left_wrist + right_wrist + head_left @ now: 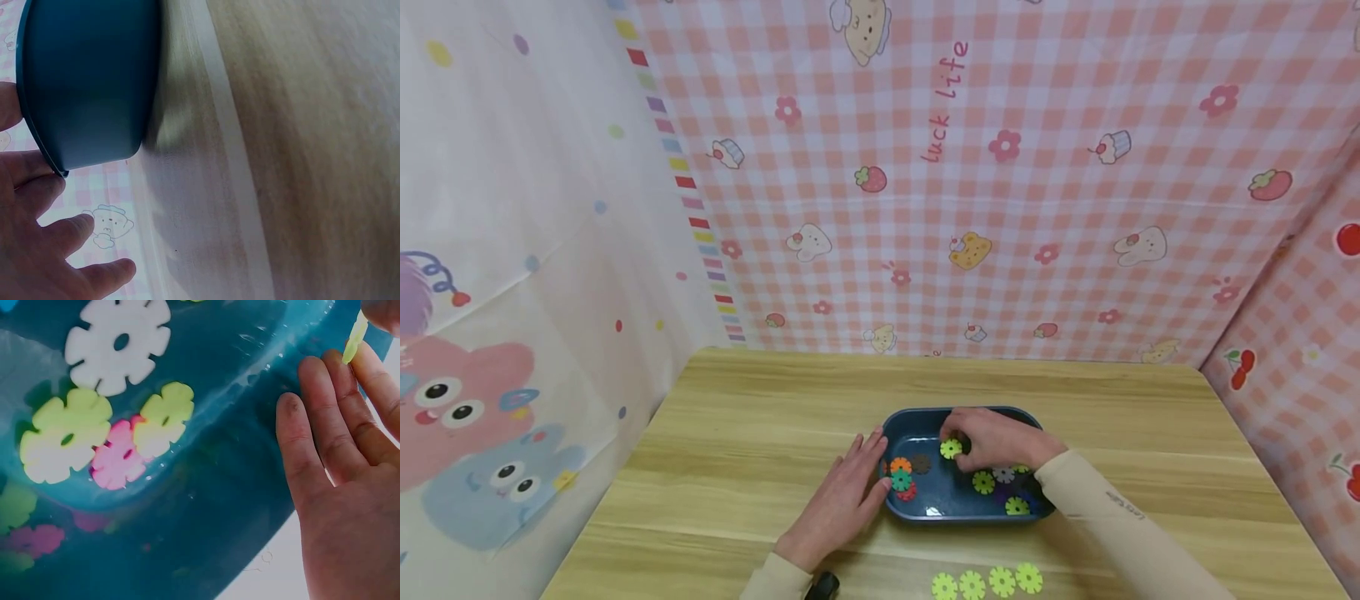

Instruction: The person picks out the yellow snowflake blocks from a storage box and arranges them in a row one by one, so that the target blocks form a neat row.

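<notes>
Pink-and-white gingham cloth (970, 196), dotted with cupcakes, strawberries and flowers, hangs behind a wood-grain desk (760, 433); white cartoon-print cloth (580, 183) covers the left side. On the desk sits a dark blue oblong tray (947, 493) with rounded corners.

The person's left hand (844, 500) lies at the tray's left end, its fingers extended and spread, thumb and forefinger touching the rim. The right hand (996, 437) reaches inside, thumb and forefinger clamped on a yellow-green notched disc (951, 449) — the other fingers lie extended. That disc is over the middle of the tray; whether it touches the bottom, I cannot tell.

Near the tray's left end, an orange disc (901, 464), a teal disc (900, 481) and a red disc (907, 493) overlap, with a brown disc (921, 464) just beside them. Toward the right end lie more yellow-green discs (983, 482), a white disc (120, 344) and a pink disc (119, 459). Four yellow-green pieces (972, 585) form a row on the desk, on the person's side of the tray — flat and close together.
</notes>
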Tool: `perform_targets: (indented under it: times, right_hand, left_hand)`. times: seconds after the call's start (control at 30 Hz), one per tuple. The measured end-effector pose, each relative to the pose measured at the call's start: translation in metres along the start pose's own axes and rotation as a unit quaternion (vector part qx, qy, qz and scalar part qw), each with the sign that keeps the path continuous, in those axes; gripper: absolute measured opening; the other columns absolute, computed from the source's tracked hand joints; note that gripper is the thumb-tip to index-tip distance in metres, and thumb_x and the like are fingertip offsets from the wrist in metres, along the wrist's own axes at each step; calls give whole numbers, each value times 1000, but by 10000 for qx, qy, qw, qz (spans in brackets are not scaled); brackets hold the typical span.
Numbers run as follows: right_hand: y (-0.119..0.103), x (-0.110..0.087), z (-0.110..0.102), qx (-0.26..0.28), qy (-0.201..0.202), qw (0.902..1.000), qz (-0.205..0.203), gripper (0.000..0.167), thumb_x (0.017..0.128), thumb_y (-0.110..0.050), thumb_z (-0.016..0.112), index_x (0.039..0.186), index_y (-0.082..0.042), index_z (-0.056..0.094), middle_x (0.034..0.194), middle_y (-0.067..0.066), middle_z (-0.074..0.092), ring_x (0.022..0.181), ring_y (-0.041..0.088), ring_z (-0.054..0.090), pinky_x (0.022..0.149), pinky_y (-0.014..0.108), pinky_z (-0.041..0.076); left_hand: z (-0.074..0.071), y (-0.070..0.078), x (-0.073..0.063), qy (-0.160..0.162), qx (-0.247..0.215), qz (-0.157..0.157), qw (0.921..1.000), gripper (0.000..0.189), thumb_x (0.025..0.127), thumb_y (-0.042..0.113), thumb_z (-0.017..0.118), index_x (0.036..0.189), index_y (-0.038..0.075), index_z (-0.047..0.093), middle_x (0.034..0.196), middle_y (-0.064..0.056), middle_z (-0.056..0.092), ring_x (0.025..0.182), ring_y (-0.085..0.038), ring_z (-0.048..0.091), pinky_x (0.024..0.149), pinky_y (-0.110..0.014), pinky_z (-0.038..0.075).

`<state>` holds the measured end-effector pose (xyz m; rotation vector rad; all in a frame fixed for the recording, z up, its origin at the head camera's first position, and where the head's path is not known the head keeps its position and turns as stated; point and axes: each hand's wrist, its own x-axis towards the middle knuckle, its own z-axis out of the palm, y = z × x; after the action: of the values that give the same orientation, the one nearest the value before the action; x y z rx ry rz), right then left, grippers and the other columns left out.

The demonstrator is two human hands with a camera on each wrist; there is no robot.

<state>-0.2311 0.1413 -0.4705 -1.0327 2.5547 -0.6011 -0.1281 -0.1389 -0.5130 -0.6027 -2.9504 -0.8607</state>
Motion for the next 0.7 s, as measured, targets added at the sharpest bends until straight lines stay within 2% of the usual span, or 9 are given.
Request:
perform_targets:
  times: [0.33,0.7]
  right_hand:
    - [-2,-5,-8,55,191,9998,-88,31,92,-16,75,122,-10,73,119,-3,63,104,16,60,91,42,55]
    - [-11,-15,-19,126,411,9991,-2,31,92,-17,76,122,-11,74,114,-6,63,99,17,58,85,37,54]
  left_hand:
    - [1,0,0,37,-73,66,9999,58,110,36,47,160,7,39,171,-4,25,154,-37,26,117,-67,29]
    - [0,0,1,-34,-124,20,9999,59,110,37,47,160,8,38,171,-4,25,155,-36,25,117,-67,28]
